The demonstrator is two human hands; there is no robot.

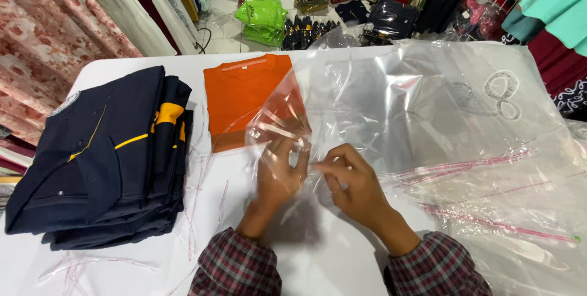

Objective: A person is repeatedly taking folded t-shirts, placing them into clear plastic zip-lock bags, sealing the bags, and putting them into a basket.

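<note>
Presently we have both hands on one clear, crinkly plastic garment bag (367, 100) that lies across the white tabletop (110, 64). Our left hand (278, 171) is inside or under the bag's near edge, fingers spread partly open and seen through the film, thumb and fingertips pressing the plastic. Our right hand (354, 183) is loosely curled, its thumb and forefinger pinched shut on the bag's lip just beside the left fingertips. The folded orange T-shirt (244, 97) lies flat just beyond the left hand, its right edge overlapped by the bag. A stack of folded navy shirts with yellow trim (104, 161) sits well to the left. More clear bags with pink adhesive strips (489, 210) lie spread to the right. Peeled thin strips (79, 265) are scattered on the near left of the tabletop.
</note>
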